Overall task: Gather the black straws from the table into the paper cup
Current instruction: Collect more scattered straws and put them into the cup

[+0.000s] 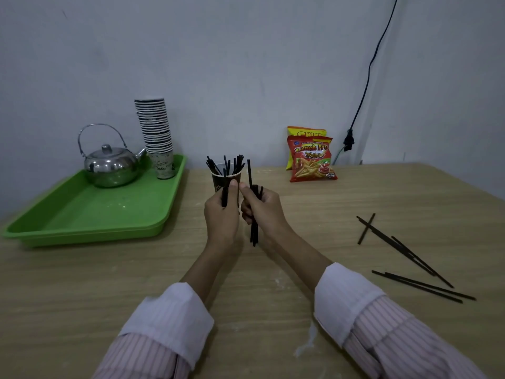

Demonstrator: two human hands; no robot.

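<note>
1. Already the paper cup (218, 181) bristles with black straws; left of it, a green tray (82, 214) carries a kettle (110, 166) and stacked cups (157, 132).
2. Before the cup, the left hand (221, 214) pinches one straw (225, 196); the right hand (262, 209) clutches a straw bundle (254, 231).
3. Right of the cup, loose straws (410, 258) remain; snack bags (311, 160) obstruct nothing.

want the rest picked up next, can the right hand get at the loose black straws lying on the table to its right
Probably yes: the loose black straws lie on open wooden table with nothing between, but the right hand already grips a bundle of black straws, so it may need emptying first.
</note>
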